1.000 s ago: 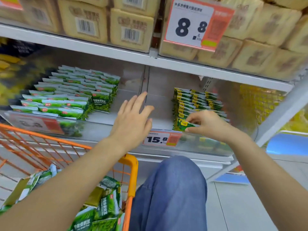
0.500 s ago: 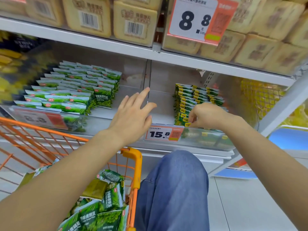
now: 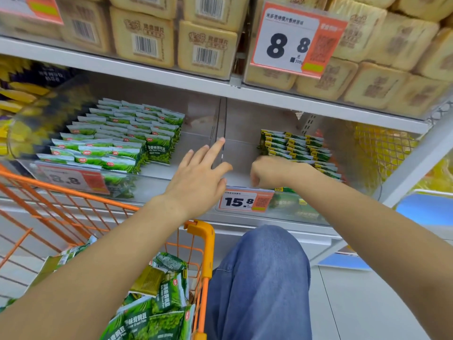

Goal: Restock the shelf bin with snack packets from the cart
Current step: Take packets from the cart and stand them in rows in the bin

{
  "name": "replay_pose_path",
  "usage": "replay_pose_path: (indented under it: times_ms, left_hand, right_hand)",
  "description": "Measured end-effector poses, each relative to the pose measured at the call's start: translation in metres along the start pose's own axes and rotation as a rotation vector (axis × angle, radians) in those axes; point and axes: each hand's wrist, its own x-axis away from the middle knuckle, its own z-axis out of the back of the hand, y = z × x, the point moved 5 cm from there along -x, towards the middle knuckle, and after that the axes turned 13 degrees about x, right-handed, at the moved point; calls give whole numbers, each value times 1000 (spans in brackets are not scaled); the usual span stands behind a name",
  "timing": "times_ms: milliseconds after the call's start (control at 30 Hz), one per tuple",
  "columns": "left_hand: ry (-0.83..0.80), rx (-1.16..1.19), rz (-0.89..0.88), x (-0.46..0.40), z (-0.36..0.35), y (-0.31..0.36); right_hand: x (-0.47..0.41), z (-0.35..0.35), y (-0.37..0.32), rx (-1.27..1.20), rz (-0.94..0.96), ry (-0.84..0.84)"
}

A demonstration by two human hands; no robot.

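Two hands reach over the clear plastic shelf bin (image 3: 289, 212). The right hand (image 3: 272, 174) is curled at the near end of the dark-green snack packet rows (image 3: 296, 150); whether it pinches one I cannot tell. The left hand (image 3: 199, 179), fingers spread and empty, hovers nearer the orange wire cart (image 3: 204, 249), where more green packets (image 3: 157, 307) lie below and left.

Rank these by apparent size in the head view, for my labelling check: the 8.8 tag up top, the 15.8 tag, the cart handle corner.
1. 8.8 tag, clearly largest.
2. 15.8 tag.
3. Cart handle corner, looks close to the 15.8 tag; it sits nearer the camera, so that order is unsure.
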Motion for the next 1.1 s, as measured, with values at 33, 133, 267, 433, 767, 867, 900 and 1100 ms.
replay_pose_path:
  times_ms: [33, 133, 267, 433, 767, 867, 900, 1100]
  left_hand:
    - [-6, 1, -3, 0, 1, 0]
    - [-34, 8, 6, 0, 0, 0]
    - [-114, 48, 29, -2, 2, 1]
    - [7, 196, -109, 31, 46, -10]
    - [-197, -106, -85, 164, 66, -79]
    - [-228, -87, -23, 183, 69, -90]
    - [-253, -82, 33, 188, 66, -97]
    - [-500, -28, 341, 201, 48, -129]
  right_hand:
    - [-2, -8, 3, 44, 1, -57]
    - [-3, -16, 11, 30, -7, -74]
    - [10, 5, 14, -280, -71, 157]
    - [57, 62, -10, -355, -50, 752]
    - [75, 95, -208, -147, 581, 636]
    - [50, 75, -260, 57, 587, 214]
    - [41, 68, -274, 80, 582, 107]
    - [7, 39, -310, 248, 558, -295]
